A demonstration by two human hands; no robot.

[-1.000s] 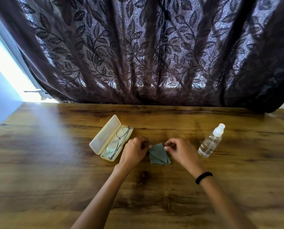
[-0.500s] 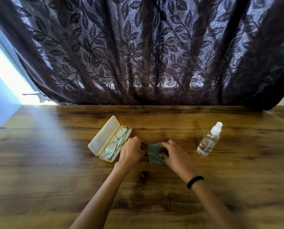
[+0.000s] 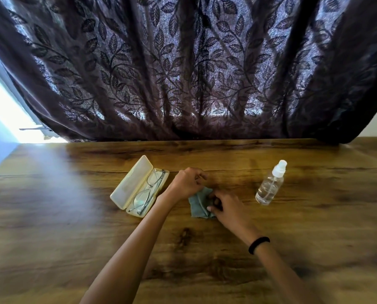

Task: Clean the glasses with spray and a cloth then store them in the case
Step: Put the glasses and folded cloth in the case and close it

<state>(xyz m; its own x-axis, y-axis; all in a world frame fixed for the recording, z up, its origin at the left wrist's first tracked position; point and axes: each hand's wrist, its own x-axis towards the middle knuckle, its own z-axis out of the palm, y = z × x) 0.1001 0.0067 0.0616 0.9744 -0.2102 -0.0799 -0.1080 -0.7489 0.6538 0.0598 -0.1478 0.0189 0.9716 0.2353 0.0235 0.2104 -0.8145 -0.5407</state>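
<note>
Right hand (image 3: 227,208) lower on one cloth (image 3: 197,204)

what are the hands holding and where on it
The right hand pinches the green cloth at its right edge; the left hand curls over its top corner, hold unclear.

The table (image 3: 51,227) lies open left of the case (image 3: 129,185) and right of the upright spray bottle (image 3: 270,187); the curtain (image 3: 183,73) blocks behind.

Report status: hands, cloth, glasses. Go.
Right hand pinches small grey-green cloth on wooden table; left hand curled at its top edge, grip unclear. Wire-framed glasses lie in open cream case. Clear spray bottle stands apart, nothing blocking.
</note>
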